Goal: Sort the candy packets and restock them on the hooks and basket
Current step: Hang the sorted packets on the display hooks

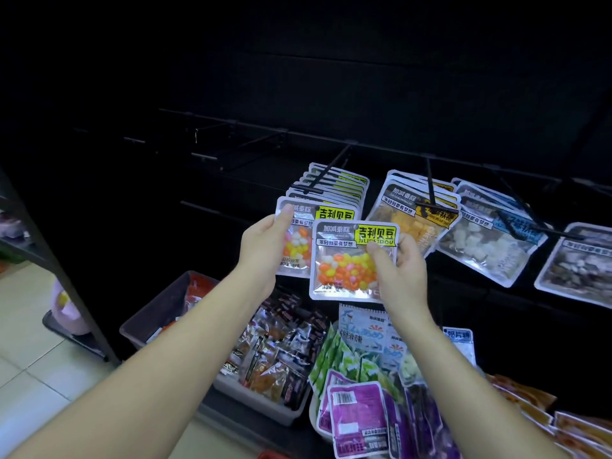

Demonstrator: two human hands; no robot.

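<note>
My right hand pinches a silver jelly-bean packet with a yellow label and orange, yellow and white candies, held flat in front of the rack. My left hand grips the front packet of the same kind, which hangs at the end of a black hook with several identical packets behind it. The two packets overlap slightly. Farther right, hooks carry orange-candy packets, white-candy packets and a grey-candy packet.
Below the hooks sit a grey bin with orange packets, a basket of dark wrapped snacks, and piles of green, purple and blue-white packets. Bare hooks run along the dark rack at left. Tiled floor lies at lower left.
</note>
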